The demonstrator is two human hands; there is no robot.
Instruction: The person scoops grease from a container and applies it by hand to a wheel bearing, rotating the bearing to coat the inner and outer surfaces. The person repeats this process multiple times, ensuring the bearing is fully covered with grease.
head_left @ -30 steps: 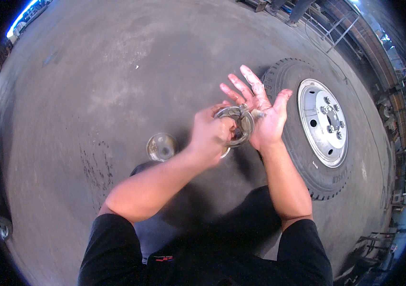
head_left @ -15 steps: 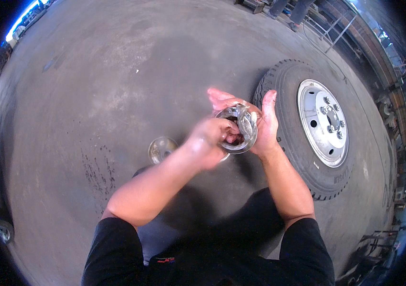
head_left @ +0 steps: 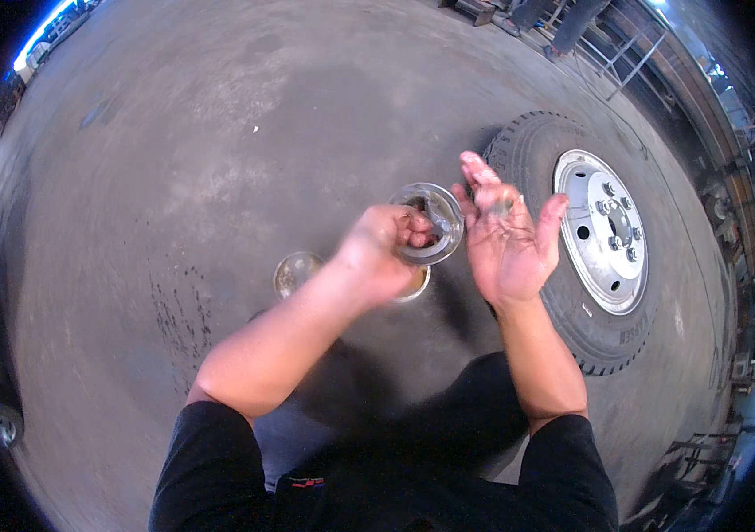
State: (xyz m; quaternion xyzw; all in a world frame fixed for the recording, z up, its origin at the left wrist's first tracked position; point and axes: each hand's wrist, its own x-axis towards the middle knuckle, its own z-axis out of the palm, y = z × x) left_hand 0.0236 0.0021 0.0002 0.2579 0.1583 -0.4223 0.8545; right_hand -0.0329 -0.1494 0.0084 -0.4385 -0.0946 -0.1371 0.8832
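Observation:
My left hand (head_left: pixel 383 248) is closed on a shiny ring that looks like a wheel bearing (head_left: pixel 453 232), with several fingers hooked through its middle. Just right of the ring, my right hand (head_left: pixel 510 253) is raised with the palm up and the fingers spread, holding nothing solid. Wet, greasy smears mark its palm and fingers. Partly hidden below my left hand is a round thing with a pale rim (head_left: pixel 420 285). A shallow round metal piece (head_left: pixel 293 273) lies on the floor, half behind my left forearm.
A truck wheel (head_left: pixel 541 151) with a silver rim lies flat on the concrete floor, close to my right arm. At the far right stands a metal frame (head_left: pixel 634 66) near another person's legs (head_left: pixel 577 27). Dark spots (head_left: pixel 182 310) mark the floor at left.
My right hand has come away from the ring, moving right and opening out. The left hand still holds the ring, now a little further left and tilted.

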